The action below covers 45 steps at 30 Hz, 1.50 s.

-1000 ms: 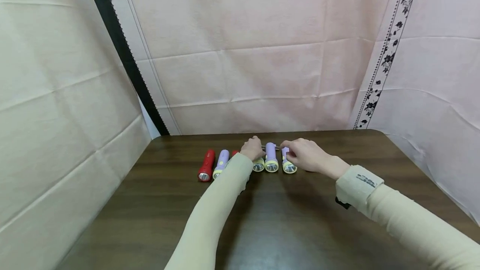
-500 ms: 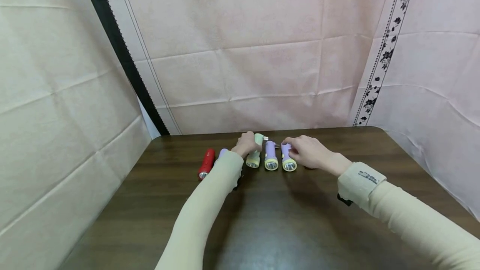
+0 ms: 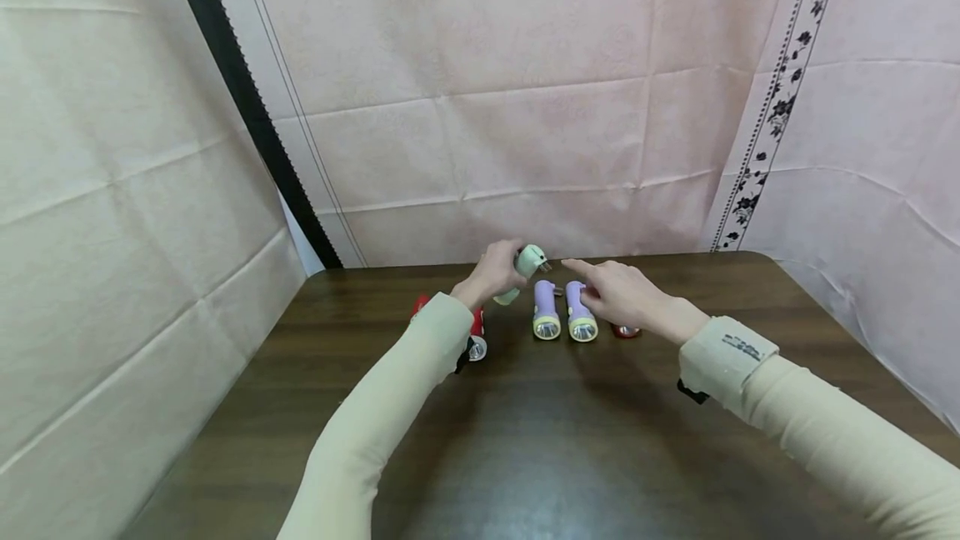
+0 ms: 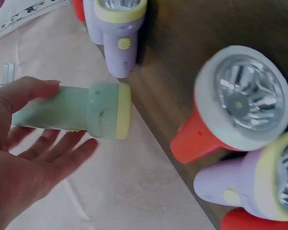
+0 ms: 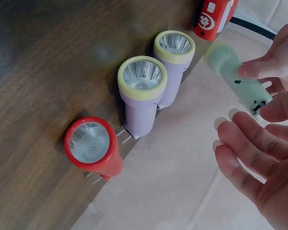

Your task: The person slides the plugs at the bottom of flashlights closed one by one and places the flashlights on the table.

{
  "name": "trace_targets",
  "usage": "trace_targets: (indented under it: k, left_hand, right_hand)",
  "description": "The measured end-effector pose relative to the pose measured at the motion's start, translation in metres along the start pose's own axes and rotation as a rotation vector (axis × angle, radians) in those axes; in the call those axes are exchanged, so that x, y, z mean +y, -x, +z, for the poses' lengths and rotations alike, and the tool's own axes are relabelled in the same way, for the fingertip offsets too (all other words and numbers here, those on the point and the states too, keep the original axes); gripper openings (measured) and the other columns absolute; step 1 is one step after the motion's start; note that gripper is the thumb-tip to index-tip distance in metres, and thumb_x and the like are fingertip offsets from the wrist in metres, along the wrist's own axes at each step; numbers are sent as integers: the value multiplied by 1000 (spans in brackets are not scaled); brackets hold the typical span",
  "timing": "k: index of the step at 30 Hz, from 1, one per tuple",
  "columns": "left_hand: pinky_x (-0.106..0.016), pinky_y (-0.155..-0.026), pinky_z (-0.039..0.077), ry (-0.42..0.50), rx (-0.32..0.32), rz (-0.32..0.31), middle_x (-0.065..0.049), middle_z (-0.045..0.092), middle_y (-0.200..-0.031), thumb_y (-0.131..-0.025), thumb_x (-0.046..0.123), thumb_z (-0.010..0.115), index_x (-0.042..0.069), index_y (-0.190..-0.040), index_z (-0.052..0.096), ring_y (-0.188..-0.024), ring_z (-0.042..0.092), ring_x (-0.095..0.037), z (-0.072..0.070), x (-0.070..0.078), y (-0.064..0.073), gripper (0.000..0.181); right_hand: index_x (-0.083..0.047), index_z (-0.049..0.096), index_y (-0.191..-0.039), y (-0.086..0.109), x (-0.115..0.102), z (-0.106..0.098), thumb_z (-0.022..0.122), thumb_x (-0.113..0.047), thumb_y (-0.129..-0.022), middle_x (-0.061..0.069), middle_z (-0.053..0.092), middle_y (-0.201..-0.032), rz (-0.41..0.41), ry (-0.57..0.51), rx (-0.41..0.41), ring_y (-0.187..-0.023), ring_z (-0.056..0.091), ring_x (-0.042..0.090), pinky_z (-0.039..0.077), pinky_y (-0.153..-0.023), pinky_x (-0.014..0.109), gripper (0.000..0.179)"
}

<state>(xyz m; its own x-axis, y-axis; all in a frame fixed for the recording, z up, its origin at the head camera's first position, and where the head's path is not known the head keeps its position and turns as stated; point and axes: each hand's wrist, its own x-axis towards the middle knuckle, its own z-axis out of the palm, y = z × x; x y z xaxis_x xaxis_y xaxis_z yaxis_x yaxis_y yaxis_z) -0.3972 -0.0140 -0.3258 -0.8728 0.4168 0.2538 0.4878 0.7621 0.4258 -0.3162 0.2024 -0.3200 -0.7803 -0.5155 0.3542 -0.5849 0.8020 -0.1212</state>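
A light green flashlight [image 3: 531,260] with a yellow rim is held up by my left hand [image 3: 491,275], thumb on one side and fingers on the other. Two metal plug prongs stick out near its tail. In the left wrist view the green flashlight [image 4: 103,111] points its head away from my palm. My right hand [image 3: 626,294] hovers close by, index finger extended toward the prongs. In the right wrist view, the fingers of the right hand [image 5: 259,163] are relaxed, near the tail of the green flashlight [image 5: 233,74], and grip nothing.
Two purple flashlights [image 5: 139,115] stand between my hands, at least one with prongs out. A red flashlight [image 5: 110,165] with prongs out is beside them. On the left are a red, white-rimmed flashlight [image 4: 197,136] and another purple flashlight [image 4: 225,179]. The wooden table [image 3: 525,440] ends at hanging cloth.
My left hand has lifted the green flashlight off the row and turned it so its plug end faces right. The right hand's index finger has straightened toward it.
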Motion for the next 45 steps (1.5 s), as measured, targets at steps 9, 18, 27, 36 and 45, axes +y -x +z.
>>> trace_targets:
  k: [9, 18, 27, 36, 45]
  left_hand:
    - [-39, -84, 50, -82, 48, 123, -10, 64, -102, -78, -5, 67, 7, -107, 62, -94, 57, -22, 10, -14, 8, 32]
    - [-38, -87, 51, -76, 31, 122, -10, 64, -105, -79, -5, 67, 8, -111, 63, -97, 58, -22, 12, -14, 10, 35]
    - [-37, -84, 50, -64, 8, 127, -8, 64, -103, -81, -2, 68, 9, -109, 61, -93, 57, -21, 14, -9, 12, 31]
    - [-37, -81, 50, -47, -37, 154, -7, 62, -101, -79, -1, 70, 12, -110, 61, -90, 56, -21, 15, -11, 14, 35]
    - [-39, -80, 49, -56, -46, 184, -7, 62, -101, -80, 0, 70, 13, -111, 60, -91, 56, -21, 13, -8, 18, 35]
  right_hand:
    - [-11, 50, -139, 2, -4, 14, 57, -5, -83, -9, 38, -54, -29, -4, -39, -52, 33, 6, 27, -48, 23, 57]
    - [-16, 47, -143, 0, -12, 21, 52, -1, -81, -8, 31, -54, -42, -18, -45, -49, 25, 6, 21, -46, 23, 64]
    - [-16, 47, -143, -2, -16, 23, 52, -1, -81, -5, 32, -56, -75, 26, -31, -49, 24, 8, 19, -44, 22, 64]
    - [-13, 52, -140, -2, -20, 25, 51, 1, -79, -5, 31, -56, -80, 61, -10, -51, 21, 8, 15, -44, 21, 63]
    - [-17, 49, -142, -3, -23, 22, 52, -2, -81, -3, 34, -56, -32, 76, -44, -50, 24, 10, 18, -43, 23, 63]
